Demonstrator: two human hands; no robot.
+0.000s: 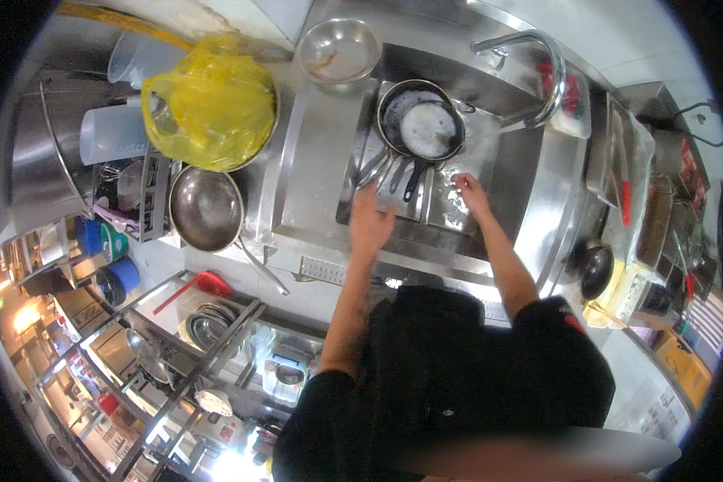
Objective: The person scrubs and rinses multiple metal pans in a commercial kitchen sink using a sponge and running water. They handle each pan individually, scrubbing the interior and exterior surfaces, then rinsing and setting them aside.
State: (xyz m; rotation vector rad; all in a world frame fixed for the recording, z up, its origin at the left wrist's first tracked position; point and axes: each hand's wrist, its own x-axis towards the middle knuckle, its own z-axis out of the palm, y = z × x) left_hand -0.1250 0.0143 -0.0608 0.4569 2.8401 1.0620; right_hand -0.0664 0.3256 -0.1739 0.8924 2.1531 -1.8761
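Observation:
In the steel sink (506,175), a dark frying pan (391,114) holds a smaller pan (431,128) with whitish, foamy-looking liquid inside. A black handle (417,181) points back towards me. Several metal handles (375,167) lie to its left. My left hand (372,223), blurred, is close to the ends of these metal handles, thumb apart from the fingers; contact cannot be made out. To the right of the pans, my right hand (471,191) hangs over the wet sink floor with curled fingers. Nothing shows in either hand.
A curved faucet (542,66) arches over the sink's back right. On the left stand a steel bowl (339,51), a container covered by a yellow plastic bag (211,108) and a wok (206,208), its handle jutting out. Trays and red-handled tools (625,202) crowd the right side.

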